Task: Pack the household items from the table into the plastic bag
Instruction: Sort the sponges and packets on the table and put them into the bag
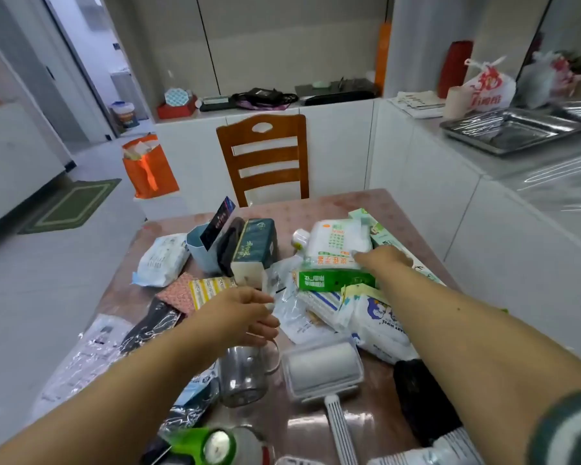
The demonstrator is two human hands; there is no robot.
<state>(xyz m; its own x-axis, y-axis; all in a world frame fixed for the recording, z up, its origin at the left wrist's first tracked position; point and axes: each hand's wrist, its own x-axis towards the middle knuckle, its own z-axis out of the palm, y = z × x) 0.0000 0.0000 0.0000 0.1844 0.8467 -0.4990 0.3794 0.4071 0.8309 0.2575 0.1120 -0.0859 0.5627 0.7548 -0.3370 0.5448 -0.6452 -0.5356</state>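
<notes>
Clear plastic film, crumpled and thin, sits at the tips of the left hand (240, 312), whose fingers (265, 322) are curled and drawn together over the plastic bag (284, 297) in the middle of the table (399, 209); they appear to pinch its edge, though blur makes the exact grip hard to read. The bag lies flat among the clutter, just beyond that hand and between both arms. The right hand (384, 261) reaches farther across, its fingers (361, 257) bent down onto the near edge of a white packet with orange print (339, 243), gripping it where it rests on a green and white box (332, 280). Just beside that box, nearer the person, lies a baby wipes pack (379, 325). A lint roller (322, 367) lies near the table's front edge with its handle pointing toward the person, and a clear jar (244, 377) lies on its side directly under the left wrist. A dark green tissue pack (257, 246) stands farther back, left of the bag, and a wooden chair (265, 156) faces the table's far side.
</notes>
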